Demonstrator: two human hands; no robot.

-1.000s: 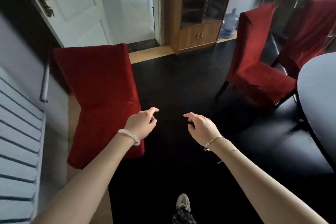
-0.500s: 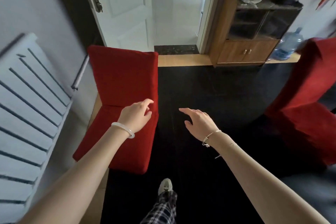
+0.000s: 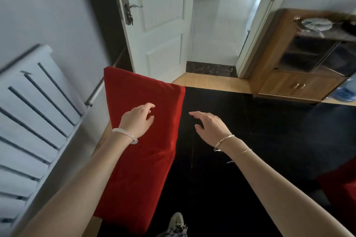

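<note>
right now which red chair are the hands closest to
The red chair beside the radiator: the left hand is at its backrest. The other red chair only peeks in at the right edge.

Two red fabric-covered chairs (image 3: pixel 134 179), one at the right edge, one white panelled door (image 3: pixel 163 25), one brown wooden cabinet (image 3: pixel 279 82), one white slatted radiator (image 3: pixel 38 106), one blue water bottle (image 3: pixel 345 93)
</note>
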